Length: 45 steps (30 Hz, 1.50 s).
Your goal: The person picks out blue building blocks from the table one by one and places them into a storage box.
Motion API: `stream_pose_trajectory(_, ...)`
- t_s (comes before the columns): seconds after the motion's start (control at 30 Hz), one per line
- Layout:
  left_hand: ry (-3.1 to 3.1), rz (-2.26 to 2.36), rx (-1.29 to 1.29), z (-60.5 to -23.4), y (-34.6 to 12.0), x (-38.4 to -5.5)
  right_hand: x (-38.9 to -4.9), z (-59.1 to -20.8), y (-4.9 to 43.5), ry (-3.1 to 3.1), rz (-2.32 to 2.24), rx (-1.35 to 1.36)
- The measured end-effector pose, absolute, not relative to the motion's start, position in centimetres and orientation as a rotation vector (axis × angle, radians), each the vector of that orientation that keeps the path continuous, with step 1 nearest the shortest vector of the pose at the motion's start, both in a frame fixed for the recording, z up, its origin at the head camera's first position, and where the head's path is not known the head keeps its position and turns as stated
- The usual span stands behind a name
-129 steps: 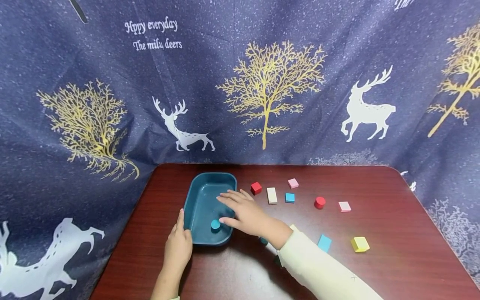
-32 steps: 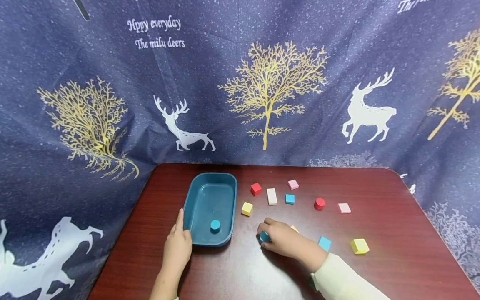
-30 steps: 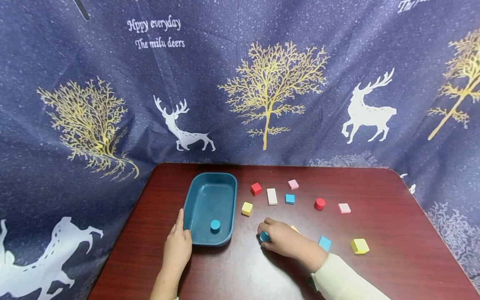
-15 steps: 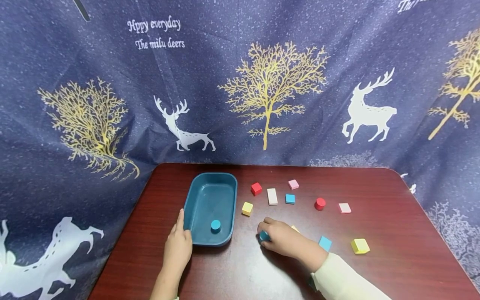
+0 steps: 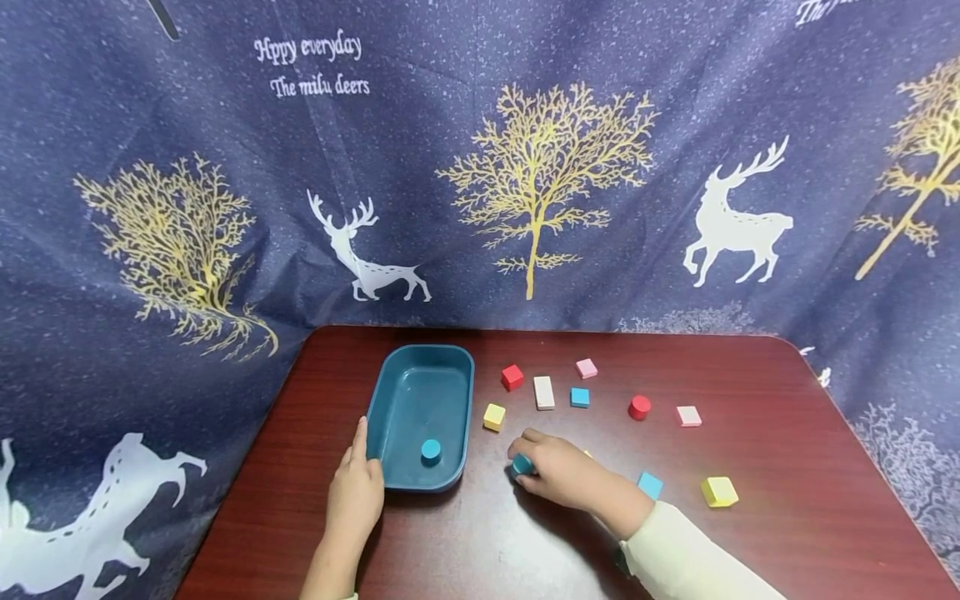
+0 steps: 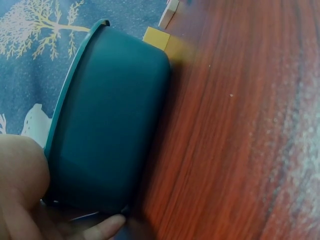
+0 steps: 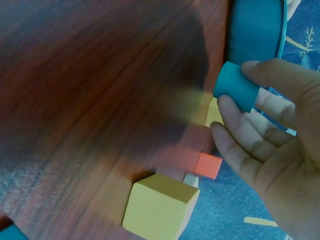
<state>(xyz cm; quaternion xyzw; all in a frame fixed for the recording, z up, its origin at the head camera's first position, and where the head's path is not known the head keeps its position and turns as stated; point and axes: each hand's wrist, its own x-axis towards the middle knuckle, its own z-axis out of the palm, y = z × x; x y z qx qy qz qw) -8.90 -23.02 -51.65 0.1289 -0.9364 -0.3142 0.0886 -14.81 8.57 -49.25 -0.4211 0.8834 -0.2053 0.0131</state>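
Note:
My right hand (image 5: 558,471) pinches a blue cylinder block (image 5: 521,465) between thumb and fingers, a little right of the bin. In the right wrist view the cylinder block (image 7: 236,87) is tilted over the tabletop. My left hand (image 5: 356,492) rests against the left side of a teal bin (image 5: 467,417), its index finger straight along the wall. The left wrist view has the bin's outer wall (image 6: 110,120), with the left hand's thumb near the rim. Inside the bin stands another blue cylinder block (image 5: 431,452). A yellow cube (image 5: 494,417) lies between the bin and my right hand.
Behind my right hand lie a red cube (image 5: 512,377), a cream block (image 5: 543,392), a blue block (image 5: 580,397) and a pink block (image 5: 587,368). Farther right are a red cylinder (image 5: 640,407), pink block (image 5: 688,416), blue block (image 5: 649,485) and yellow block (image 5: 720,492). My sleeve partly covers a dark block (image 5: 621,560).
My right hand has left the bin area, taken hold of the blue cylinder block, and just now shifted slightly up and left with it. The left hand stays on the bin.

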Motion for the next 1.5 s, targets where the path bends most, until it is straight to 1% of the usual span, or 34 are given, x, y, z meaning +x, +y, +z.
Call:
stream_pose_trajectory(0.7, -2.779, -0.924, 0.406, -51.4, -23.0, -8.8, -15.5, -48.2, 7.3, 2.745, -0.648, -1.259)
stream_pose_trajectory(1.5, -2.791, -0.942, 0.414, -51.6, -22.9, -8.9, -15.4, -47.1, 5.6, 2.804, -0.733, -1.234)
